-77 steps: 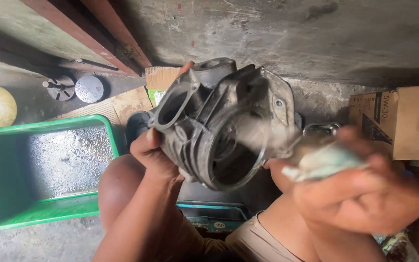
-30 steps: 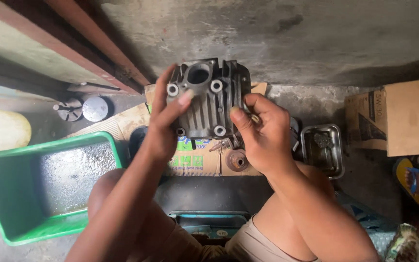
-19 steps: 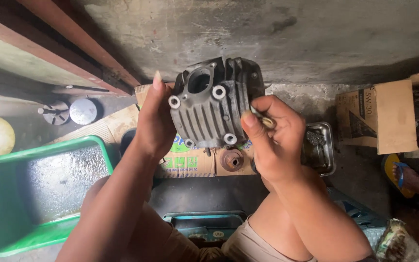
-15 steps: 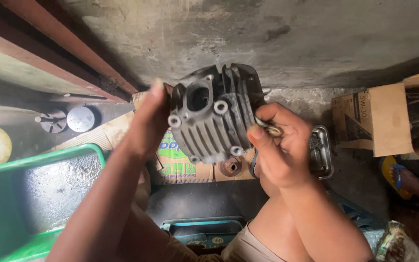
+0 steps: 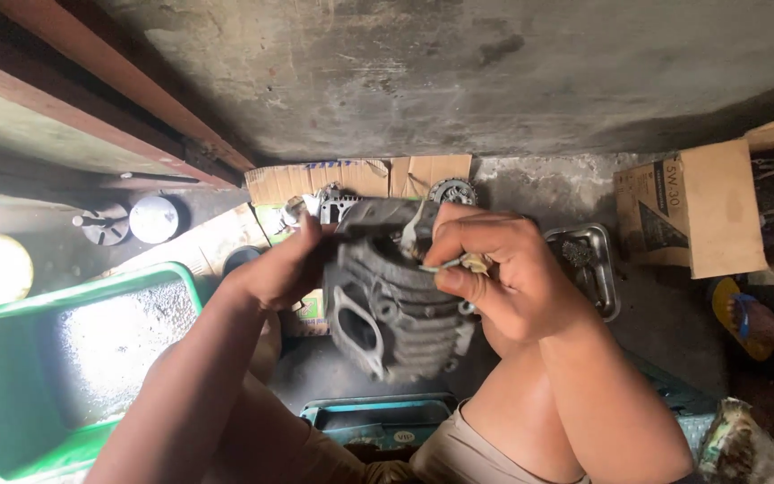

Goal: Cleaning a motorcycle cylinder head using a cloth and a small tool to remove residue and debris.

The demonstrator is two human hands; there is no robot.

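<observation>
Grey finned engine cylinder [image 5: 396,305], grimy, tilted, slightly blurred

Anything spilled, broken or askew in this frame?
Nothing clearly damaged. The green tub holds grey, murky liquid, all inside it. Both hands, left hand and right hand, hold the finned engine cylinder tilted over the lap; small parts lie loose on flattened cardboard.

Two hands, the left hand [image 5: 279,269] and right hand [image 5: 503,278], one finned engine cylinder [image 5: 396,305], one green plastic tub [image 5: 64,367], one metal tray [image 5: 593,269], one cardboard box [image 5: 700,211], one gear [image 5: 454,190], one sandal [image 5: 736,314].
</observation>
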